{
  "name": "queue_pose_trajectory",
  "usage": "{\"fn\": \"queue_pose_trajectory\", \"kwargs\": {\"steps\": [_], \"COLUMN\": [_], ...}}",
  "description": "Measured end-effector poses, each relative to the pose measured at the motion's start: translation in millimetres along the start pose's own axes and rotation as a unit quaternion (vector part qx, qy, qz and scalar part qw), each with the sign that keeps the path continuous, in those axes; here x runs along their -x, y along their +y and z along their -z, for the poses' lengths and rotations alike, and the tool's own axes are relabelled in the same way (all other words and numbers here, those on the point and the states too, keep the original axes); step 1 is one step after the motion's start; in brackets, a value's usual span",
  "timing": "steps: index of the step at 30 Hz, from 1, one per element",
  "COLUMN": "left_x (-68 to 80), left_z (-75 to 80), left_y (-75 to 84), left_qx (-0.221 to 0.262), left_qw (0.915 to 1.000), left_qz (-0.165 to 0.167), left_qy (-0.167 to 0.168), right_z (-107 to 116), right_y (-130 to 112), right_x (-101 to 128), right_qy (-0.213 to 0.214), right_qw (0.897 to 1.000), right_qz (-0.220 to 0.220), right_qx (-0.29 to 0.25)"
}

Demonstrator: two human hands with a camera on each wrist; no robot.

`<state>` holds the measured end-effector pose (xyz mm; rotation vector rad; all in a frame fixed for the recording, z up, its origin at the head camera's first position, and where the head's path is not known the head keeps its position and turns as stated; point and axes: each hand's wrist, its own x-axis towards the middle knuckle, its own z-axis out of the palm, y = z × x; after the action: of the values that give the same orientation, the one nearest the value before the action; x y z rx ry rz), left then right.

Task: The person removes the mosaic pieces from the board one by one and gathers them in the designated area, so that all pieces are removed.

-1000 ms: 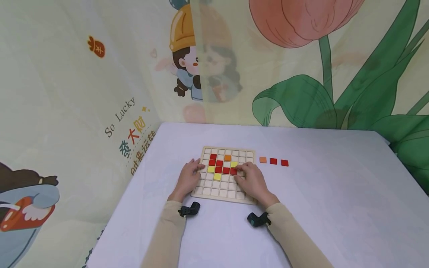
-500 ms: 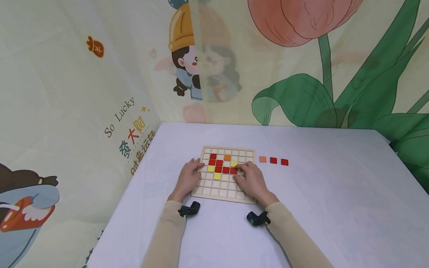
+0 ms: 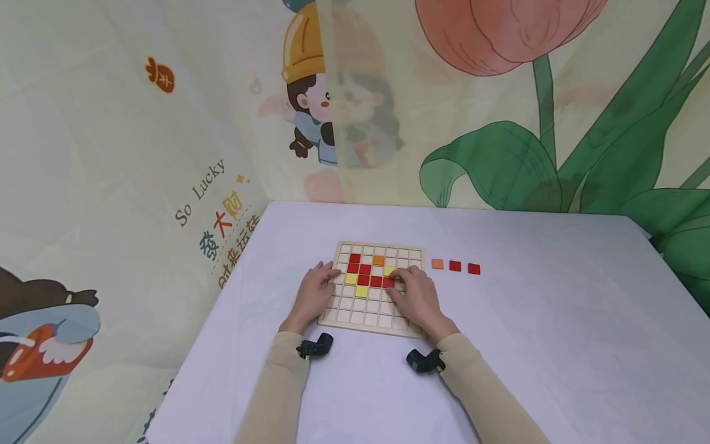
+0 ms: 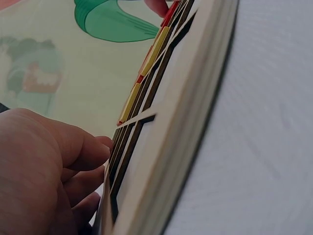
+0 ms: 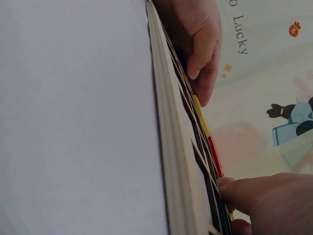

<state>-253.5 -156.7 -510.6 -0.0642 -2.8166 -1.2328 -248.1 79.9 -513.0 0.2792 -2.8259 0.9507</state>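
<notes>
A square wooden grid board (image 3: 377, 319) lies on the table in the head view, with several red, yellow and orange tiles in its cells. On its left side, my left hand (image 3: 312, 295) holds the rim, thumb over the edge cells and the other fingers along the outside. My right hand (image 3: 418, 299) reaches over the right side and pinches a red tile (image 3: 388, 282) between thumb and index finger, at the right end of a red row. Just above that tile is a yellow tile (image 3: 389, 271), partly behind the fingers. In the right wrist view, the thumb (image 5: 227, 188) meets the board's surface.
Right of the board, a loose orange tile (image 3: 437, 264) and two loose red tiles, one nearer (image 3: 455, 266) and one farther (image 3: 474, 269), lie in a row on the white table (image 3: 554, 339). A printed fabric backdrop (image 3: 377, 179) rises behind the table.
The head view has shifted slightly. Both hands keep their places on the board, with only a slight movement of the right fingers at the red tile.
</notes>
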Motion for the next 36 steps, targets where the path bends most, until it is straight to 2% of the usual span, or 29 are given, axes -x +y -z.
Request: {"fn": "queue_pose_trajectory", "kwargs": {"steps": [19, 36], "left_x": [-0.3, -0.1], "left_z": [0.2, 1.2], "left_y": [-0.2, -0.9], "left_qx": [-0.006, -0.001], "left_qw": [0.9999, 0.9999], "left_qz": [-0.008, -0.011], "left_qy": [0.005, 0.005], "right_z": [1.3, 1.9], "right_y": [-2.0, -3.8], "right_x": [2.1, 3.0], "right_qy": [0.003, 0.004], "right_qw": [0.998, 0.998], "right_qz": [0.018, 0.016], "right_qx": [-0.051, -0.061]}}
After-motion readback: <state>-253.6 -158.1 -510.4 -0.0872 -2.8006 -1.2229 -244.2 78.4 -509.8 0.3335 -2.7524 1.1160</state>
